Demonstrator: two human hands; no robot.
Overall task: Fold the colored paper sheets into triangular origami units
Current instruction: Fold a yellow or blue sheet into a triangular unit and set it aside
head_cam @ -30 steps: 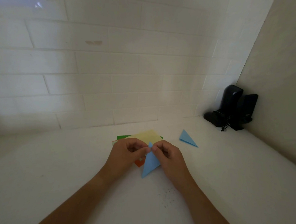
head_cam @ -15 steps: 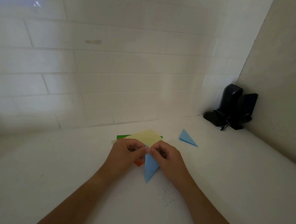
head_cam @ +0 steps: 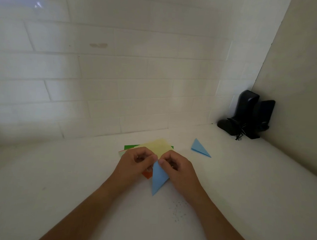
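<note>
Head view: a blue paper piece (head_cam: 158, 178), folded to a long narrow triangle, is held just above the white counter (head_cam: 59, 179), its upper tip pinched between the curled fingers of the left hand (head_cam: 137, 162) and the right hand (head_cam: 177, 166), its lower point directed toward the person. Both hands are closed round that upper tip, knuckles nearly touching; the exact lie of the thumbs is not made out. The piece is judged very light, thin and limp in the flat but stiffened along its creases, easily dented or torn at the points, and slightly slick between dry fingers; hold is best taken at the folded edges and near the tip, where the layers are doubled, and pressure run along the crease rather than across the open face. Beneath and behind the hands a stack of unfolded sheets is noted: a yellow sheet (head_cam: 160, 146) uppermost, a green sheet (head_cam: 130, 147) showing at the far left corner, an orange sheet (head_cam: 147, 174) showing at the near edge. A finished blue triangle (head_cam: 199, 148) lies apart to the right. A black device (head_cam: 246, 115) with a loose cord stands in the far right corner, well apart. Small specks (head_cam: 178, 210) are scattered on the counter near the right forearm. Nothing is judged to obstruct the fold; only the stack lies close under the work.
</note>
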